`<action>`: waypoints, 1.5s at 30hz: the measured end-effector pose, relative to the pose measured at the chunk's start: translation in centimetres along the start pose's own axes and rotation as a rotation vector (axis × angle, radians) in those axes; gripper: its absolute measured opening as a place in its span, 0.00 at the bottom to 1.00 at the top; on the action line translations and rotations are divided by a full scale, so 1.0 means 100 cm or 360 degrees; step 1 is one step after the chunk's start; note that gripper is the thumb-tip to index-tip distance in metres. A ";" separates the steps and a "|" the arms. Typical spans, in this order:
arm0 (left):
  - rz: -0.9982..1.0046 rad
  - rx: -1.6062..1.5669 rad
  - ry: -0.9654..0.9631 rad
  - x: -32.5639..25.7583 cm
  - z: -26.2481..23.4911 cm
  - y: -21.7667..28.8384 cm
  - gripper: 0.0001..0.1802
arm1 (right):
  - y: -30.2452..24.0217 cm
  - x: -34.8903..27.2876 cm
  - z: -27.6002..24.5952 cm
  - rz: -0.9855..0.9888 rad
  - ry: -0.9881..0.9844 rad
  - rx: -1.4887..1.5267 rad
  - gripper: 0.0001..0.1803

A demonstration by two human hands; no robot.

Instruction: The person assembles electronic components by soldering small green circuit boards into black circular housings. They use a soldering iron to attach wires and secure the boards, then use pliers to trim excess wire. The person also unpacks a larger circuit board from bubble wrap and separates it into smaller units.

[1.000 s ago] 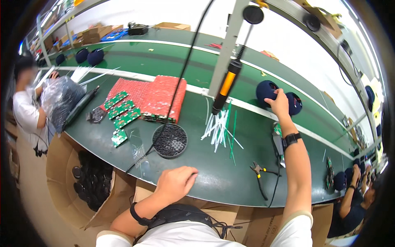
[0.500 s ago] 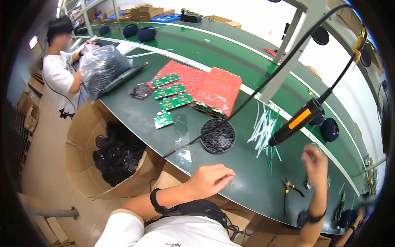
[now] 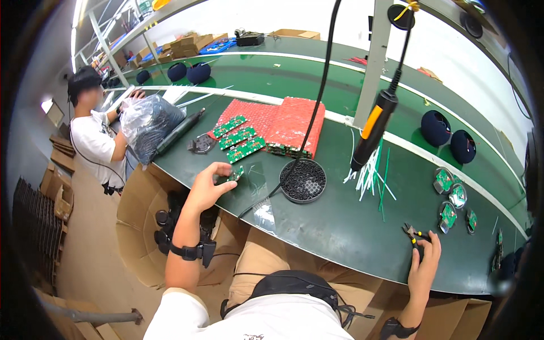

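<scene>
My left hand (image 3: 207,187) has reached the left part of the bench, thumb and fingers closed about a small green circuit board (image 3: 238,173). Three larger green circuit boards (image 3: 245,149) lie just beyond it, partly on red bubble wrap (image 3: 241,112). On the right, near the front edge, my right hand (image 3: 426,262) has thumb and fingers around the handles of the side cutters (image 3: 416,234). Their jaws are apart and point away to the left. A round dish of black screws (image 3: 304,180) sits between my hands.
An electric screwdriver (image 3: 374,129) hangs above white and green strips (image 3: 369,178). Its dark cable crosses the dish. Round boards with metal rims (image 3: 447,216) lie at right. Dark round speakers (image 3: 463,146) stand behind them. A co-worker (image 3: 96,136) handles a plastic bag (image 3: 153,122) at far left.
My left hand has moved left and away from me, onto the small circuit board. My right hand has come down to the side cutters. The screwdriver hangs more upright, and the view has shifted.
</scene>
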State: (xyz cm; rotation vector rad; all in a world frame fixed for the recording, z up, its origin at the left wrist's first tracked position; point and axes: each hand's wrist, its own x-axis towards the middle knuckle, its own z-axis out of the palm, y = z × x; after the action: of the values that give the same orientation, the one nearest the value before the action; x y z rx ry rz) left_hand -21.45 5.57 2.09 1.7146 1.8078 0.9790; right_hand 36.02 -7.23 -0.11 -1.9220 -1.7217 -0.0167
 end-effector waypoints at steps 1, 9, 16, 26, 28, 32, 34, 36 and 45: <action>-0.0056 -0.0168 -0.0091 -0.002 -0.002 0.000 0.30 | 0.000 0.000 0.000 -0.0007 0.0010 -0.0009 0.14; 0.0967 -0.0107 -0.0396 -0.076 0.083 0.102 0.31 | -0.001 -0.002 0.006 0.0030 0.0086 -0.0005 0.13; 0.0695 -0.0128 0.0101 -0.049 0.107 0.112 0.17 | 0.006 -0.007 0.002 0.0033 0.0121 -0.0016 0.14; -0.0263 0.1068 0.0601 0.131 -0.038 -0.104 0.22 | -0.139 -0.010 0.020 -0.0459 -0.0262 0.0688 0.24; -0.0266 0.0992 0.0686 0.127 -0.056 -0.128 0.22 | -0.170 0.000 0.042 -0.0515 -0.0216 0.0573 0.27; -0.0312 0.0745 0.0814 0.121 -0.076 -0.135 0.25 | -0.174 0.011 0.070 -0.0573 -0.0158 0.0462 0.30; -0.0301 0.0648 0.0914 0.088 -0.108 -0.121 0.26 | -0.170 0.007 0.068 -0.0589 -0.0174 0.0535 0.30; -0.0195 0.0156 0.0849 0.052 -0.088 -0.048 0.21 | -0.144 0.006 0.047 -0.0542 -0.0135 0.0508 0.30; 0.0668 -0.0193 -0.0308 -0.116 0.105 0.127 0.30 | -0.093 0.015 0.003 -0.0602 -0.0384 0.0515 0.34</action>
State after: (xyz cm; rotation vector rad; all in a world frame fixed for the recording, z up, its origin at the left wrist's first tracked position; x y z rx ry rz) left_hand -3.87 -4.32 3.32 2.0758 1.2675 1.0166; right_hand 27.61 -5.50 3.82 -1.3922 -2.0789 0.3448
